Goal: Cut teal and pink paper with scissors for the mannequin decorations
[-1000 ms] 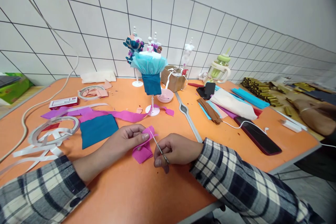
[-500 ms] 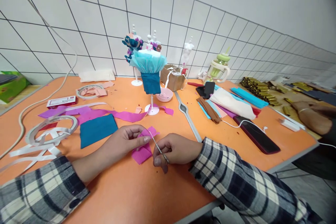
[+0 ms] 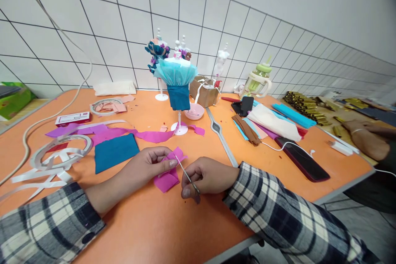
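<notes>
While an orange table (image 3: 136,231) fills the foreground, a dress form (image 3: 179,100) in dark teal and pale aqua stands upright beyond both hands. A flat teal sheet (image 3: 116,152) lies on the table, near the left hand (image 3: 156,163). The right hand (image 3: 206,175) has its fingers curled around the handle end of a pair of scissors (image 3: 187,172); the left thumb and fingers pinch the magenta paper (image 3: 168,179). The paper is between the hands, at the front of the table; whether its lower part touches the surface cannot be determined.

Handling, as judged: the paper appears very light, soft and limp, unlikely to slip, and prone to tearing. A flat pinch near the blades, fingertips clear of them, is the advisable hold. The scissors appear stiff and light, best held by the handle end.

Appearance: the paper is vivid magenta, matte and creased, apparently folded, with one portion above the left fingertips and another below. The scissors are metallic and narrow, their blades pointing up and to the left across the paper. Whether the blades are parted cannot be determined.
</notes>
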`<action>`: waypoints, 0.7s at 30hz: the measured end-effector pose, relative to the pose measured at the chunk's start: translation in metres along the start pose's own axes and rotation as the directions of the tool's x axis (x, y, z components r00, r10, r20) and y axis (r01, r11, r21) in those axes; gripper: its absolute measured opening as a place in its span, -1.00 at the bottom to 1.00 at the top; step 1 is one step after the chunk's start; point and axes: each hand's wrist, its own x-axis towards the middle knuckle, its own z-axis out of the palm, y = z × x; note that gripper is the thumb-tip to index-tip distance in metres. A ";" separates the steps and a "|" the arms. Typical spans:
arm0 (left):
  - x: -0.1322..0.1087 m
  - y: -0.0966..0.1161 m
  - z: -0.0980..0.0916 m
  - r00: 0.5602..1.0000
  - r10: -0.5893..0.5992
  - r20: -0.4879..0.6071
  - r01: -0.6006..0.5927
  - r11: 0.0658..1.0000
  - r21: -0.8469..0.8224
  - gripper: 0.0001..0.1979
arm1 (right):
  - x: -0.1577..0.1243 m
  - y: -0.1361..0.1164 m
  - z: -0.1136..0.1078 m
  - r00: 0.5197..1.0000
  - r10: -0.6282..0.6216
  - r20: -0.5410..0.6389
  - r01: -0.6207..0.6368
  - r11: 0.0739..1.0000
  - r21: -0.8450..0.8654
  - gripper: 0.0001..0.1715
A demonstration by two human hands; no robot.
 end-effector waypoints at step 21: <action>-0.001 0.002 0.001 1.000 0.002 -0.009 -0.001 0.998 0.063 -0.61 | 0.000 -0.001 0.001 1.000 0.021 -0.006 -0.021 1.000 -0.005 -0.44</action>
